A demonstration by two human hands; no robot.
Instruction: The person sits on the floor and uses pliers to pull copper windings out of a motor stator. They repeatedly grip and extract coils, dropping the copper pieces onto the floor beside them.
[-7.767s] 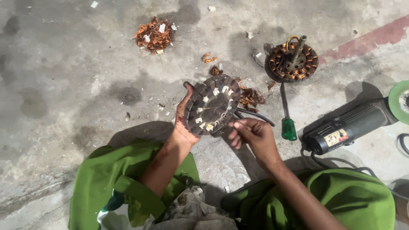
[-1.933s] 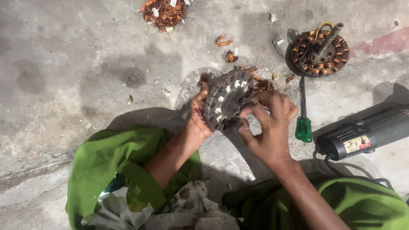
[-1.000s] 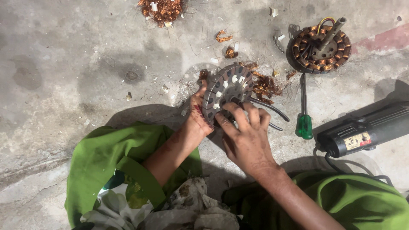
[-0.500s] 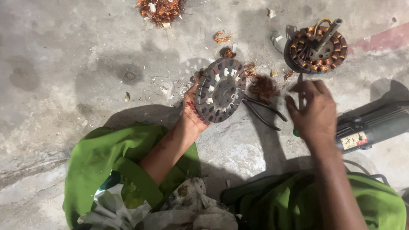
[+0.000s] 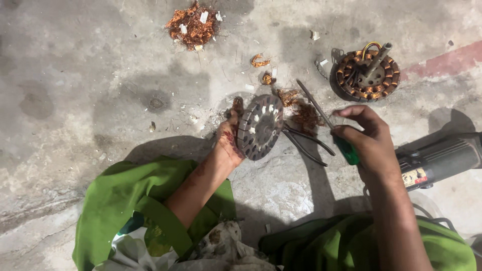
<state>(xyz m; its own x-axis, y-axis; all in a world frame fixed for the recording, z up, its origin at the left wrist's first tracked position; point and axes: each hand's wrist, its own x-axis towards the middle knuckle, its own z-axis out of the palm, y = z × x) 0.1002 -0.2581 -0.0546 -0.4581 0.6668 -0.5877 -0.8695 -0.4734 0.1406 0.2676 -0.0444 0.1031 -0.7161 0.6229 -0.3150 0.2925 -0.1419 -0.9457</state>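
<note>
My left hand point(image 5: 228, 138) grips a round slotted motor stator core point(image 5: 260, 126) by its left rim and holds it on edge over the concrete floor. My right hand point(image 5: 366, 143) is closed around the green handle of a screwdriver point(image 5: 329, 124), whose shaft points up and left toward the core without touching it. Dark pliers point(image 5: 306, 143) lie on the floor just right of the core. Loose copper wire scraps point(image 5: 304, 114) sit behind the core.
A second stator with copper windings and a shaft point(image 5: 368, 74) lies at the upper right. A pile of copper wire and white bits point(image 5: 193, 26) is at the top. An angle grinder point(image 5: 442, 158) rests at the right edge. My green-clothed knees fill the bottom.
My right hand left the core, reached right to the floor and picked up the green-handled screwdriver. The pliers now lie on the floor. My left hand keeps holding the core.
</note>
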